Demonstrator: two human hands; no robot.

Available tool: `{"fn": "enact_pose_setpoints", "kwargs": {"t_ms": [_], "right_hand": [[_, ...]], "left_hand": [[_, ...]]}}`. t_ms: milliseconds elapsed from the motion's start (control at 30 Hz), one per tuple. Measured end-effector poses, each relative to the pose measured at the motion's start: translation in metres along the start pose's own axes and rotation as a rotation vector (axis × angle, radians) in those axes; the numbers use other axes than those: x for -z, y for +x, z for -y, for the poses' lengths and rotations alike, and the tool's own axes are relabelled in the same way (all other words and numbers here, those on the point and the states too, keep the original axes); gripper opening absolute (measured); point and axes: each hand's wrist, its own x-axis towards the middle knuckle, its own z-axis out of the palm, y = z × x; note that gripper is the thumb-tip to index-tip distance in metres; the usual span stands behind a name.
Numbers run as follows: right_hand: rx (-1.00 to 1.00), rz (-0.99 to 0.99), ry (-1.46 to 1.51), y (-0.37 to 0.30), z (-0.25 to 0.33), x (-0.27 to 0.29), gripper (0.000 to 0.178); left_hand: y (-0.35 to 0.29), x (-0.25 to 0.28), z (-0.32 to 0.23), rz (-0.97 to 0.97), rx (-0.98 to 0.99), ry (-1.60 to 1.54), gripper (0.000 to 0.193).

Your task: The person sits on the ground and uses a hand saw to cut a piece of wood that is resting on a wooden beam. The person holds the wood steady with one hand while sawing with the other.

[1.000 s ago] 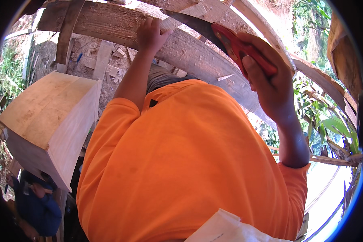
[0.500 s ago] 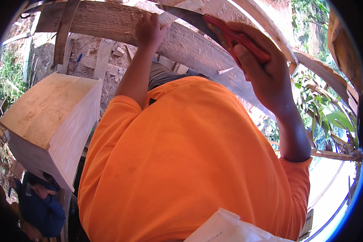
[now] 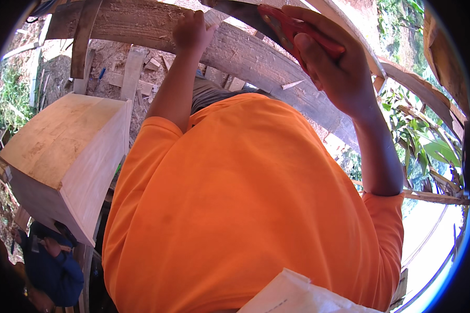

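My right hand (image 3: 339, 62) is wrapped round the red handle (image 3: 284, 26) of a handsaw. The saw's dark blade (image 3: 244, 13) points to the upper left, over a pale strip of wood (image 3: 215, 17). On that strip, at its near end, my left hand (image 3: 192, 32) is closed, with some fingers hidden behind the hand. Below both hands a wide, rough plank (image 3: 245, 57) runs across the view, scattered with sawdust and shavings. The front end of the blade is partly cut off by the top edge.
A pale wooden box (image 3: 68, 141) stands at my left. Behind it is another person (image 3: 55, 266) in dark blue. Wood offcuts and a blue tool (image 3: 102, 73) lie on the ground. An upright slat (image 3: 84, 41) crosses the plank; leafy plants (image 3: 433, 146) grow at the right.
My right hand and the saw have moved a little up and to the left, pushing the blade forward. My left hand has shifted slightly upward, still on the strip.
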Motion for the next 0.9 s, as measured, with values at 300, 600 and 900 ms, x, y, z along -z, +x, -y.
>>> {"fn": "enact_pose_setpoints", "kwargs": {"t_ms": [300, 600, 900], "right_hand": [[0.119, -0.033, 0.099, 0.054, -0.041, -0.034, 0.033], [0.171, -0.049, 0.032, 0.072, -0.048, -0.045, 0.034], [0.203, -0.122, -0.311, 0.057, -0.068, -0.044, 0.041]], "left_hand": [[0.000, 0.004, -0.004, -0.022, 0.012, -0.067, 0.050], [0.002, -0.005, -0.002, 0.000, -0.004, -0.038, 0.051], [0.005, 0.002, -0.010, 0.064, 0.046, 0.007, 0.053]]}}
